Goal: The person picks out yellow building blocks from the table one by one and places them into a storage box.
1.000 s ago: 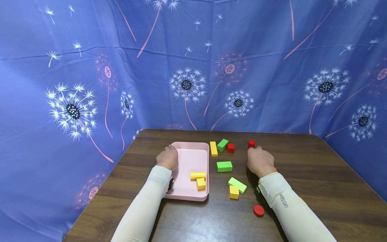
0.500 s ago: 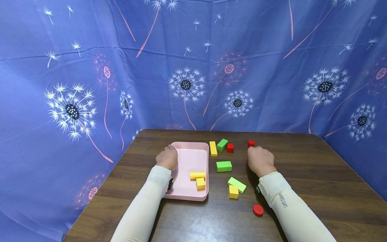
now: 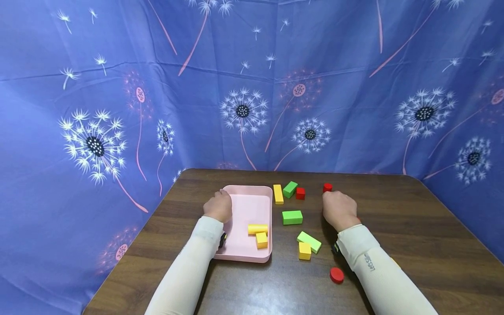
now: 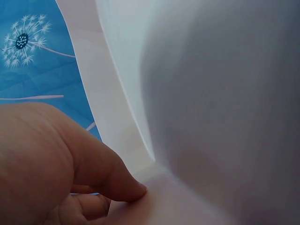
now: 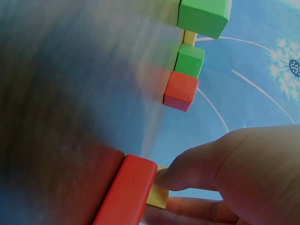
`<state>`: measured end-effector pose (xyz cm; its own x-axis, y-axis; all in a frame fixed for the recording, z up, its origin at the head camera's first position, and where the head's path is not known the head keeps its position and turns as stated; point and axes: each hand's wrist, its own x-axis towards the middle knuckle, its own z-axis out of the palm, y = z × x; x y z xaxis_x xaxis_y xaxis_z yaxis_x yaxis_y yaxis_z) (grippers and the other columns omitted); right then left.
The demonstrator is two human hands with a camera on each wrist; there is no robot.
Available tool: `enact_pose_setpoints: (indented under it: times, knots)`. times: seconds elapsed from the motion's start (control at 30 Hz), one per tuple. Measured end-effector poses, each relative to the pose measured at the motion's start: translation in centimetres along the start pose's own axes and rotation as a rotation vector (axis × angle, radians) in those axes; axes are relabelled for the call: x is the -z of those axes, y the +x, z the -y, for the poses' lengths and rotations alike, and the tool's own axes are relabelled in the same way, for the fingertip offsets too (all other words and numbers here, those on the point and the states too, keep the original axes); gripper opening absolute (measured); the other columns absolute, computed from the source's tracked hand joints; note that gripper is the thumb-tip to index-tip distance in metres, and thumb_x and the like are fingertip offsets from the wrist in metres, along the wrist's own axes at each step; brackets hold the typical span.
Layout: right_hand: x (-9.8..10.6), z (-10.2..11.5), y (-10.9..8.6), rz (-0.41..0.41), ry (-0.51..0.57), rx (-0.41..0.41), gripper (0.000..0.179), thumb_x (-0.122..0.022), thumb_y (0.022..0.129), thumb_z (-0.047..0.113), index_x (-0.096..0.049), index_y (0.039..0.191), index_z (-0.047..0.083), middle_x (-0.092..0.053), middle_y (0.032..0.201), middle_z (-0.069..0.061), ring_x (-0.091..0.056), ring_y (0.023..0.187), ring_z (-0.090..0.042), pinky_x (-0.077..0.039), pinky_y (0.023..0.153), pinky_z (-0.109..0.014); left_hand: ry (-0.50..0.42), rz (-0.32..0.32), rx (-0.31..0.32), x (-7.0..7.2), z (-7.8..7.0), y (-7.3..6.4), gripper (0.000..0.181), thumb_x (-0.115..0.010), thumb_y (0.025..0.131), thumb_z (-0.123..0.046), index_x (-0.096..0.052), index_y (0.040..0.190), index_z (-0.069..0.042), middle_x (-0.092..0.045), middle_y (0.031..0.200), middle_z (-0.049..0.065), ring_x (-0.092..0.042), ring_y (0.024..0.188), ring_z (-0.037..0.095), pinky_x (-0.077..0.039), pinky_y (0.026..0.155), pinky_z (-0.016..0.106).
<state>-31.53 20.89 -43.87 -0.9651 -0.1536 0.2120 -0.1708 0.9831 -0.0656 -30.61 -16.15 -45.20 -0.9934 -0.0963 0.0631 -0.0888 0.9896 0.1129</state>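
Note:
In the head view my left hand [image 3: 218,206] is at the left side of a pink tray [image 3: 271,218]. The left wrist view shows the thumb [image 4: 124,185] inside the tray wall [image 4: 112,93] and fingers outside, pinching it. A yellow cylinder [image 3: 257,229] and a yellow cube [image 3: 261,240] lie in the tray. My right hand [image 3: 339,210] is low over the table, right of the tray. Seen from the right wrist, it pinches a yellow block [image 5: 158,194] between thumb and fingers. A red block [image 5: 129,187] lies just in front, and my hand hides the yellow block from the head view.
Between tray and right hand lie green blocks [image 3: 292,217], a long yellow block [image 3: 278,194], a red cube [image 3: 300,193], a light green block [image 3: 309,241] and a yellow cube [image 3: 305,250]. A red disc [image 3: 336,275] lies nearer; a red piece [image 3: 327,187] is farther back.

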Motion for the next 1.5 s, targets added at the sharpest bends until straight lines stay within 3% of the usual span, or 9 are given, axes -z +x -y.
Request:
enact_pose_setpoints:
  times: [0.4, 0.73, 1.5]
  knots:
    - [0.01, -0.07, 0.15, -0.004, 0.008, -0.005, 0.022, -0.053, 0.092, -0.006, -0.075, 0.088, -0.001, -0.074, 0.087, -0.026, -0.069, 0.071, -0.042, -0.055, 0.055, -0.06, 0.003, 0.0, 0.0, 0.29, -0.27, 0.08, 0.066, -0.06, 0.097, -0.018, -0.038, 0.152, 0.011, -0.06, 0.131, 0.028, -0.07, 0.101, 0.04, -0.06, 0.075, 0.057]
    - [-0.48, 0.6, -0.17, 0.01, 0.004, -0.008, 0.022, -0.053, 0.093, -0.006, -0.073, 0.089, 0.0, -0.074, 0.087, -0.025, -0.07, 0.071, -0.041, -0.054, 0.053, -0.06, -0.007, -0.003, 0.01, -0.34, 0.22, -0.81, 0.064, -0.062, 0.096, -0.016, -0.041, 0.15, 0.012, -0.061, 0.127, 0.028, -0.071, 0.094, 0.04, -0.06, 0.071, 0.058]
    - [-0.02, 0.18, -0.28, 0.025, 0.069, -0.059, 0.022, -0.05, 0.093, -0.002, -0.072, 0.092, -0.002, -0.073, 0.087, -0.027, -0.067, 0.067, -0.044, -0.052, 0.049, -0.058, -0.003, -0.003, -0.002, -0.18, 0.08, 0.09, 0.066, -0.061, 0.096, -0.016, -0.038, 0.152, 0.012, -0.059, 0.132, 0.029, -0.07, 0.1, 0.041, -0.059, 0.074, 0.059]
